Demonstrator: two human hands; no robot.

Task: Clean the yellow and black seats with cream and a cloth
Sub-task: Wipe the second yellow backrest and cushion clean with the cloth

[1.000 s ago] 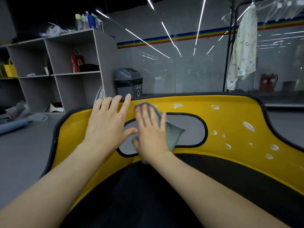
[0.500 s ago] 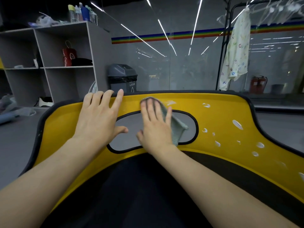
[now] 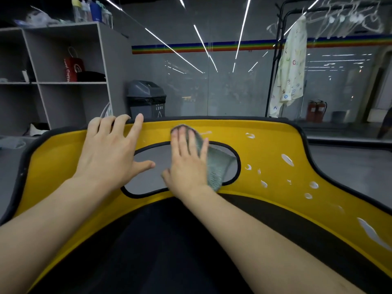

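The yellow and black seat (image 3: 273, 143) fills the lower view, its yellow headrest panel pierced by an oval opening with a black rim. My right hand (image 3: 187, 164) lies flat on a grey-green cloth (image 3: 216, 164) and presses it against the panel above the opening. My left hand (image 3: 110, 151) rests flat with fingers spread on the yellow panel at the left, fingertips over the seat's top edge. White dabs of cream (image 3: 287, 159) dot the yellow surface to the right of the opening.
A grey shelving unit (image 3: 70, 81) stands at the back left with a red bag and bottles on top. A grey bin (image 3: 146, 98) stands behind the seat. A clothes rack with a pale shirt (image 3: 291, 68) is at the back right, in front of a glass wall.
My right hand has slid the cloth upward, from the opening to the yellow strip near the seat's top. My left hand has crept up to the seat's top edge.
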